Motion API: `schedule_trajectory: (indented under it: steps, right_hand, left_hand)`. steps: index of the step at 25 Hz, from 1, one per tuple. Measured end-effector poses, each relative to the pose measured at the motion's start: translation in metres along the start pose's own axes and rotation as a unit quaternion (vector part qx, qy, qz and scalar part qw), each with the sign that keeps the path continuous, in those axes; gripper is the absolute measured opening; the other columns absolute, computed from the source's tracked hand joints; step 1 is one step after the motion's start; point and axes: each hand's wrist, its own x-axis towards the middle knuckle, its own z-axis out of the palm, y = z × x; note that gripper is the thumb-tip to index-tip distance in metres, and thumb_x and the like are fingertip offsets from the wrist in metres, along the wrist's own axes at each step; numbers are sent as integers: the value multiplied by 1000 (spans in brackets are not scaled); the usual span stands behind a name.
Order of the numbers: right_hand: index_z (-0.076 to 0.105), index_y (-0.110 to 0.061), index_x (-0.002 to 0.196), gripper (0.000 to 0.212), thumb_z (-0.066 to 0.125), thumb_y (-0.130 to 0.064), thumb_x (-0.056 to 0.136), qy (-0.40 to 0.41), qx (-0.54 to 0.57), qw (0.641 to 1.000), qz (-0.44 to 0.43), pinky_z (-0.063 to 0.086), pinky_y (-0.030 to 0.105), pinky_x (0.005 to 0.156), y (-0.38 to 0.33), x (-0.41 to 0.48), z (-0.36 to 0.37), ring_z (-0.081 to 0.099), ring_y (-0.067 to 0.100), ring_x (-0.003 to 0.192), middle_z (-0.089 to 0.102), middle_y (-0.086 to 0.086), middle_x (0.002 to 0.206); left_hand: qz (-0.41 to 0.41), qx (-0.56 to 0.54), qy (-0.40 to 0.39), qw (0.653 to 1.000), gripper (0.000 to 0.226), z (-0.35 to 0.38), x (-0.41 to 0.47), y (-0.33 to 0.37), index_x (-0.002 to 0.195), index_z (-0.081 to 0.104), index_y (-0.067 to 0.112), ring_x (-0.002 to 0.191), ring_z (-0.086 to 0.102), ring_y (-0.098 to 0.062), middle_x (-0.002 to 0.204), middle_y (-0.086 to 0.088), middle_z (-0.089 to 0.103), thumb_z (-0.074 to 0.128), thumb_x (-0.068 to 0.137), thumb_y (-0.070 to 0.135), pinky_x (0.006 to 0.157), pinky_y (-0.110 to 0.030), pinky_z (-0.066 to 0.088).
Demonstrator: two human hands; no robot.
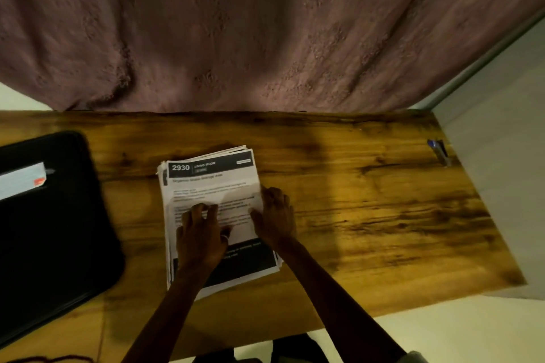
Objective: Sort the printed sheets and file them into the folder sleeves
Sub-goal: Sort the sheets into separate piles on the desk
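- Stack of printed sheets (236, 262) lay on the counter (368, 200), directly under both hands.
- Judged: thin, limp, light paper; the sheets likely slide on each other, and the stack's edges were already fanned unevenly. A single sheet would crease if bunched.
- Best hold, by judgement: peel one sheet at a free corner or the side edge by the right hand, with the other hand pinning the rest.
- Left hand (200, 230) rested on the top sheet (212, 183), fingers arched, tips pressing down.
- Right hand (274, 215) sat at the stack's right edge, thumb on the paper; pinching or only resting, could not tell (blur).
- Hands close, not touching.
- Black folder (44, 230) lay well left of the left hand.
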Motion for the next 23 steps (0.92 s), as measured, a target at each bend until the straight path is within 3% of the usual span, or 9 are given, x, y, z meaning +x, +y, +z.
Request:
schedule_trajectory:
  steps: [4,7,11,14,16,19,21,23]
  right_hand:
    - [53,-10,131,45,60,-31,92,35,15,996,-82,50,50,95,31,3,-15,51,35,121,56,16,131]
    - [57,-3,127,44,51,-30,94,45,5,996,-75,51,50,93,81,13,-37,53,39,117,56,20,129]
    - [58,-5,128,55,37,-39,91,54,-23,996,-62,50,48,89,167,29,-78,54,39,113,55,17,129]
    - [61,-7,128,54,38,-37,90,67,-50,996,-27,50,50,93,249,42,-112,55,39,119,58,18,129]
    - [61,-4,128,54,39,-34,89,93,-41,994,39,49,52,94,295,50,-144,53,40,123,57,20,132]
    - [38,0,147,53,45,-24,100,97,-49,982,156,27,50,113,350,73,-190,30,40,141,30,24,155]
    - [31,-1,150,56,46,-21,99,142,-64,973,168,27,53,111,380,88,-209,30,41,140,28,23,155]
    - [37,-3,147,54,47,-14,95,210,-42,962,169,32,56,107,401,101,-221,37,43,135,35,23,151]
  left_hand:
    - [-44,8,-11,999,73,0,1,16,142,43,14,131,40,-44,143,-20,42,77,80,34,95,-60,48]
    - [-70,8,23,997,65,0,2,54,138,46,10,131,39,-43,141,-20,45,73,85,37,99,-59,45]
    - [34,-16,83,996,62,13,17,131,138,47,11,127,46,-42,138,-21,49,70,88,39,96,-56,47]
    - [110,-23,65,992,64,34,33,208,140,46,13,129,46,-40,141,-17,48,71,88,39,97,-54,46]
    - [132,-14,25,991,64,51,39,258,141,49,12,133,43,-38,143,-15,47,71,88,40,100,-53,43]
    - [149,8,-20,989,69,79,41,295,145,47,12,140,36,-39,150,-16,42,70,88,42,106,-55,38]
    - [183,24,-8,983,65,97,41,306,147,45,12,141,32,-39,152,-17,41,50,96,52,109,-52,31]
    - [194,23,-3,981,67,109,43,314,143,45,12,138,34,-36,148,-18,45,25,100,59,106,-49,29]
